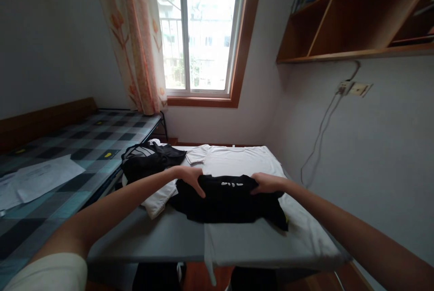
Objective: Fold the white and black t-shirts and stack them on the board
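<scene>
A black garment [224, 203] with small white marks near its top edge lies bunched across the table, over a white shirt [240, 157] spread out flat. At the garment's upper left, my left hand [191, 179] grips the cloth between thumb and fingers. My right hand [267, 183] pinches the same garment at its upper right. Left of it sits a heap of black clothing [145, 160], with a white cloth [159, 200] sticking out beneath.
The grey table [145, 237] has its front edge close to my body. A bed with a checked cover [118, 130] and papers [40, 178] stands at the left. Shelves [359, 20] hang on the right wall above a socket with a cable [346, 87].
</scene>
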`<state>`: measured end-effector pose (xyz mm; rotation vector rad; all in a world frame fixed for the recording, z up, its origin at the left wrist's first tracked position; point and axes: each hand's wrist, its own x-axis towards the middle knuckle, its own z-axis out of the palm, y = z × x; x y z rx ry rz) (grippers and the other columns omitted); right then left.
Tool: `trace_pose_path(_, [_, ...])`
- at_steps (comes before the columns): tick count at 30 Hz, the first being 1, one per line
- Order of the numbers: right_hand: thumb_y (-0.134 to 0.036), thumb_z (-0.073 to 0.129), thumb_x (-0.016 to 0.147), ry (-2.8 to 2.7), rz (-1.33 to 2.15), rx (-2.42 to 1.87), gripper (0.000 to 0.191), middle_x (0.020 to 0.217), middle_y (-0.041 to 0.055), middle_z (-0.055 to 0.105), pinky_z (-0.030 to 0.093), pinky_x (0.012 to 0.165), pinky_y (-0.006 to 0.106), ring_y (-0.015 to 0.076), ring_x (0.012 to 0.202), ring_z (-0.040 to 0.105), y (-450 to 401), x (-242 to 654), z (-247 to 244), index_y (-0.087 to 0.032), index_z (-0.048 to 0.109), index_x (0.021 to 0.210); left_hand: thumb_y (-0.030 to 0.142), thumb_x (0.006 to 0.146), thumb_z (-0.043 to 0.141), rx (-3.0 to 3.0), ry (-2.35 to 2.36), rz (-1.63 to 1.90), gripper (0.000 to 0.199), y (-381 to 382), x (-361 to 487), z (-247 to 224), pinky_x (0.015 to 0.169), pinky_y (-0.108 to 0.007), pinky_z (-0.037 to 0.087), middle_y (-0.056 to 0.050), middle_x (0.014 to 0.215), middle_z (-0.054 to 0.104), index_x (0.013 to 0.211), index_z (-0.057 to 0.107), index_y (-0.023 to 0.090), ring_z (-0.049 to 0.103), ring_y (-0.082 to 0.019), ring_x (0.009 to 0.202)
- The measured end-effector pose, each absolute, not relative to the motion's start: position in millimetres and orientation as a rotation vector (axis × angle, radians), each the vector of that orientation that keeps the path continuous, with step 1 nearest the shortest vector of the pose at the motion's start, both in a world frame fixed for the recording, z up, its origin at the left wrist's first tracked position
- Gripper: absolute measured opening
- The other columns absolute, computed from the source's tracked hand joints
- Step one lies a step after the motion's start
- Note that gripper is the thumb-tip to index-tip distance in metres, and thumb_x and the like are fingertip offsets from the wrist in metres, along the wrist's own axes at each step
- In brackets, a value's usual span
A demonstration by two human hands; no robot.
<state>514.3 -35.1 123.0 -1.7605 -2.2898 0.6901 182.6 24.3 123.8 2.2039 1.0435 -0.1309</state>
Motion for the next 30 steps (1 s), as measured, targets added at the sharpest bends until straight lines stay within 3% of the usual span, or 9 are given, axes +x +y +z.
trace_pose_path(3, [-0.045,0.067,0.079,-2.176,0.728,-1.507,0.029,0.095,0.0025,0.072,0.052,0.087,0.039,0.0261,0.095,0.064,-18.8,511.1,135.2,-0.022,0.071,0.097,0.020,0.043,0.081,2.474,1.104,-0.176,0.025,27.9,189.4,135.6,0.063,-0.028,0.048,0.000,0.063,0.064,0.062,0.064,0.019,0.062,-0.023,0.069])
trace_pose_path(7, [-0.055,0.061,0.079,-1.701,0.875,-1.300,0.048,0.087,0.0044,0.071,0.054,0.075,0.037,0.0233,0.084,0.065,-6.2,511.3,163.7,-0.017,0.067,0.107,0.011,0.061,0.062,2.563,1.403,0.305,0.006,53.4,185.7,185.5,0.062,-0.026,0.045,-0.002,0.061,0.061,0.065,0.066,0.014,0.059,-0.019,0.066])
trace_pose_path(11, [-0.048,0.081,0.059,-2.021,1.026,-1.409,0.050,0.087,0.0028,0.071,0.054,0.071,0.033,0.0225,0.081,0.065,-1.7,507.2,186.9,-0.017,0.069,0.096,0.010,0.068,0.054,2.546,1.211,0.815,0.021,69.9,180.4,237.1,0.069,-0.023,0.045,-0.001,0.072,0.066,0.082,0.070,0.008,0.058,-0.016,0.075])
trace_pose_path(13, [-0.039,0.085,0.051,-2.258,0.827,-1.593,0.043,0.080,0.0013,0.070,0.053,0.070,0.031,0.0231,0.079,0.064,4.1,502.4,190.1,-0.019,0.070,0.087,0.015,0.068,0.059,2.562,1.009,0.708,0.030,68.5,181.8,247.5,0.071,-0.022,0.046,0.000,0.083,0.069,0.096,0.070,0.011,0.060,-0.016,0.078])
trace_pose_path(17, [-0.023,0.068,0.069,-2.265,0.137,-1.760,0.015,0.087,0.0093,0.070,0.049,0.079,0.032,0.0270,0.089,0.065,25.3,497.9,191.7,-0.018,0.068,0.083,0.021,0.061,0.075,2.757,1.127,0.166,0.033,62.5,187.1,243.4,0.074,-0.026,0.048,-0.004,0.084,0.069,0.094,0.071,0.015,0.063,-0.021,0.080])
trace_pose_path(21, [-0.022,0.054,0.077,-1.808,-0.047,-1.726,0.025,0.098,0.0126,0.070,0.048,0.082,0.036,0.0298,0.096,0.063,46.5,507.0,202.4,-0.017,0.062,0.100,0.013,0.082,0.054,3.016,1.576,0.631,0.024,66.7,188.9,240.4,0.090,-0.033,0.044,-0.014,0.106,0.064,0.101,0.068,0.014,0.061,-0.025,0.100])
trace_pose_path(23, [-0.028,0.055,0.076,-1.617,-0.017,-1.599,0.028,0.095,0.0109,0.069,0.049,0.080,0.039,0.0291,0.095,0.063,51.0,513.2,210.5,-0.017,0.058,0.102,0.010,0.086,0.044,2.985,1.678,0.854,0.029,70.1,190.9,245.0,0.093,-0.037,0.042,-0.014,0.109,0.062,0.105,0.066,0.014,0.061,-0.025,0.103])
trace_pose_path(25, [-0.034,0.059,0.074,-1.526,0.080,-1.435,0.030,0.094,0.0089,0.068,0.050,0.079,0.040,0.0270,0.092,0.062,48.1,519.3,220.1,-0.018,0.057,0.099,0.010,0.085,0.046,2.887,1.706,0.935,0.030,72.8,194.4,251.8,0.092,-0.037,0.043,-0.013,0.105,0.064,0.108,0.065,0.015,0.062,-0.026,0.102])
trace_pose_path(30, [-0.040,0.072,0.064,-1.582,0.619,-1.312,0.032,0.089,0.0056,0.069,0.053,0.078,0.038,0.0222,0.082,0.063,6.6,544.2,255.7,-0.021,0.063,0.088,0.008,0.068,0.057,2.587,1.245,0.835,0.035,69.8,199.9,270.8,0.082,-0.031,0.048,-0.005,0.090,0.069,0.101,0.068,0.012,0.063,-0.024,0.090])
